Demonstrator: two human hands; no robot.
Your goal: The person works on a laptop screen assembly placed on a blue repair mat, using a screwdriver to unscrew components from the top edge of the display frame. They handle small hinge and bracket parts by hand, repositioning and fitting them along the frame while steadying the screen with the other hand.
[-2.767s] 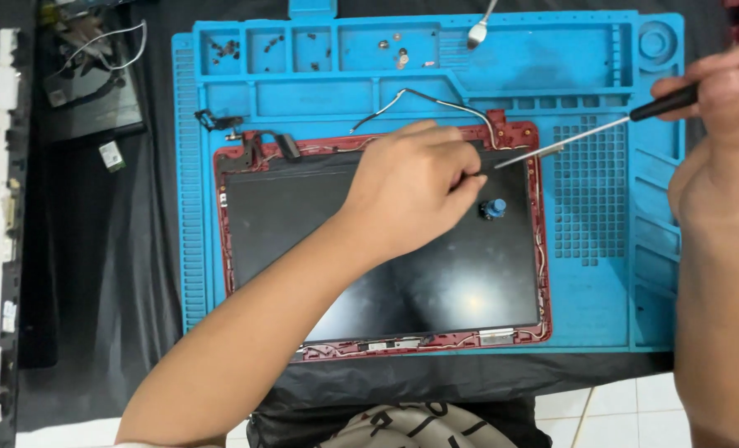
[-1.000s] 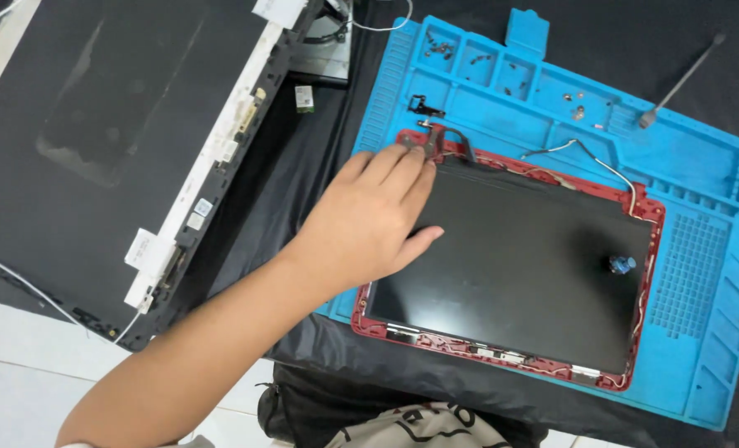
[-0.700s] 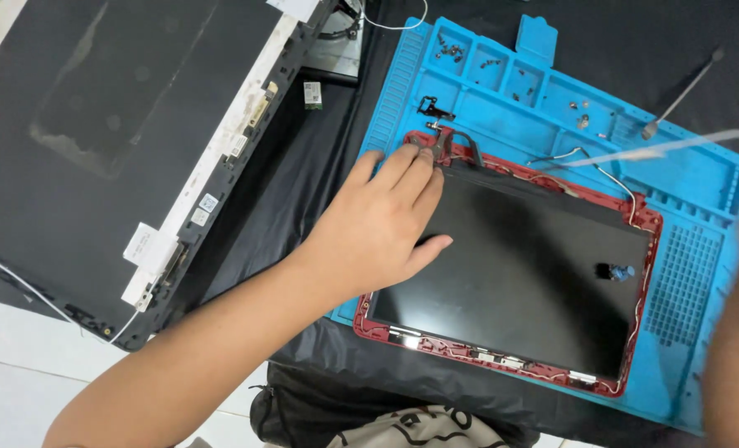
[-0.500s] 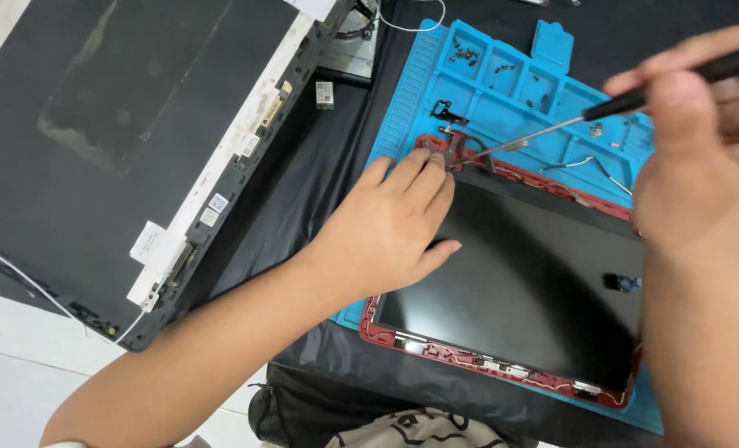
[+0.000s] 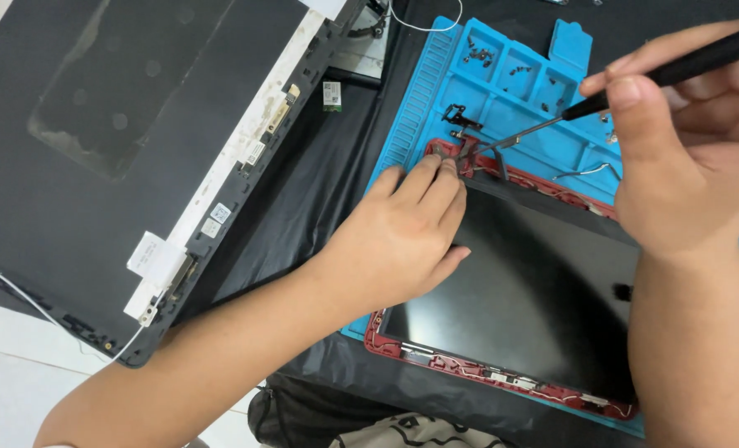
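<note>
One large black panel with a pale strip along its right edge lies at the 9 to 11 o'clock side of the view. One thin white wire runs off its lower left edge. One small green-and-white chip rests on the black cloth just right of the panel's top corner.

One left hand lies palm down at the centre. Its fingers are held together and flat, not clamped on anything. The fingertips press on the hinge corner of the red frame, at 12 o'clock from the palm.

One blue mat with small compartments lies under the frame. Several tiny dark screws sit in its top compartments; their count cannot be told. One dark screen sits inside the red frame, at 3 to 5 o'clock from the left hand.

One right hand at 2 o'clock is clamped around one screwdriver with a black handle, thumb and fingers closed on it. The metal shaft slopes toward 8 o'clock. Its tip meets the hinge corner just beside the left fingertips.
</note>
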